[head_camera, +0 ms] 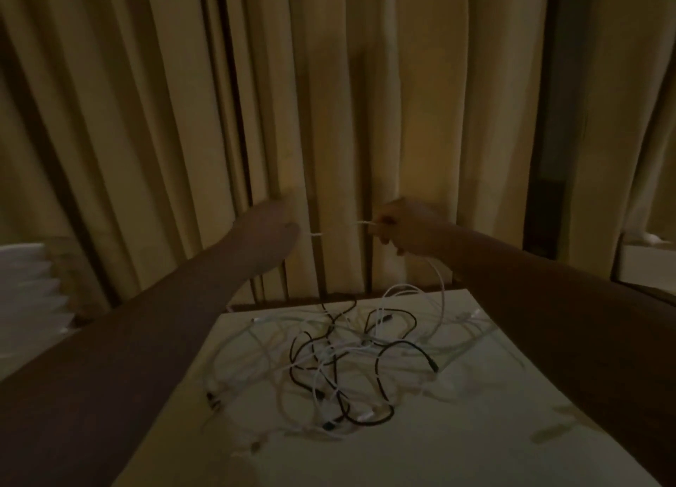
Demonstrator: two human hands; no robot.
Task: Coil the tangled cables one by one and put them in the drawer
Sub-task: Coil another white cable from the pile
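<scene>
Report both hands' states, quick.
Left hand: holds one end of the white cable.
Right hand: pinches the same white cable.

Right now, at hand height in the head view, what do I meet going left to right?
Pale ridged stack at the left edge → left hand → thin white cable held between the hands → right hand → dark vertical strip.
</scene>
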